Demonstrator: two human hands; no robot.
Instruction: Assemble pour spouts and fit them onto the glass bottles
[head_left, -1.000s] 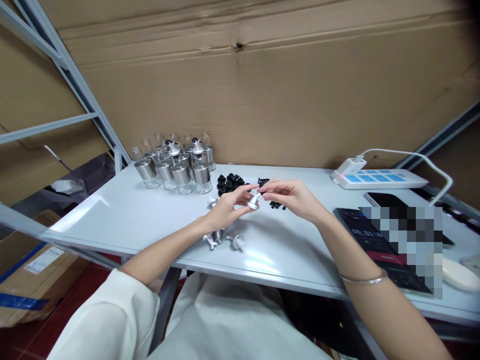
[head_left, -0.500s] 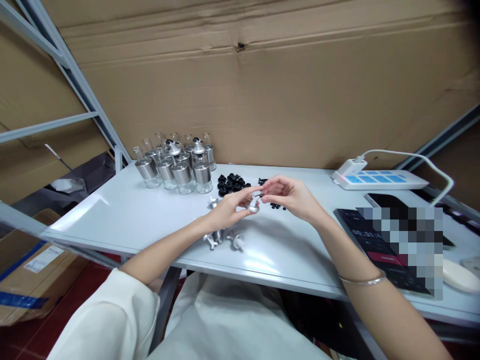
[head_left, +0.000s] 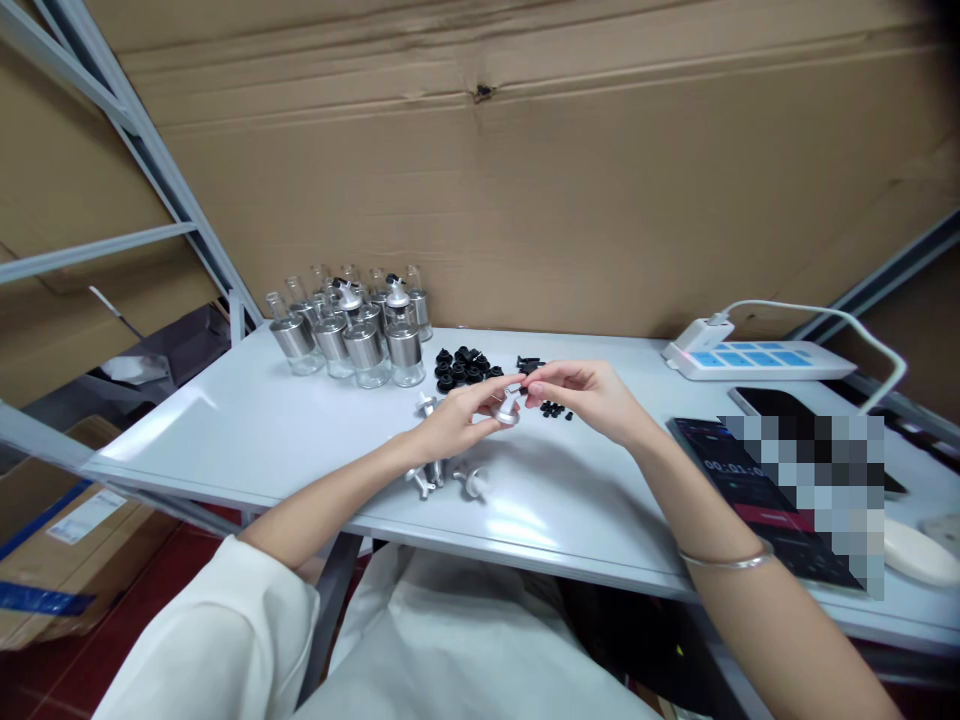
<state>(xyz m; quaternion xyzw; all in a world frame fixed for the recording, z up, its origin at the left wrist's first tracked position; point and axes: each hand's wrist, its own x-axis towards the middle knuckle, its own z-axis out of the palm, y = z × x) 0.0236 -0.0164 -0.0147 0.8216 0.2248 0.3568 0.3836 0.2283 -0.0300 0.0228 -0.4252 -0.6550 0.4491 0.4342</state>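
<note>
A silver pourer spout point(head_left: 507, 411) is held between the thumb and fingers of my left hand point(head_left: 459, 418), tilted above the table. My right hand point(head_left: 576, 392) pinches a small black part point(head_left: 524, 390) against the spout's tip; its exact shape is mostly hidden by the fingers. Several more silver pourer spouts point(head_left: 472, 482) lie below and beside my left wrist. Past my hands sits a heap of black stoppers point(head_left: 463, 366). Black strips point(head_left: 530, 362) and tiny black pieces point(head_left: 553, 410) lie around my right fingertips.
Several glass bottles with steel sleeves point(head_left: 364, 347) stand at the back left, two topped with pourers. A power strip point(head_left: 765, 358) with a white cable lies at the back right. Phones and a tablet point(head_left: 750, 490) lie at right. Cardboard point(head_left: 570, 200) rises behind the table point(head_left: 247, 430).
My right fingers have lowered slightly and closed in on the spout's tip, uncovering more of the black pieces behind. My left hand stays nearly still with the spout.
</note>
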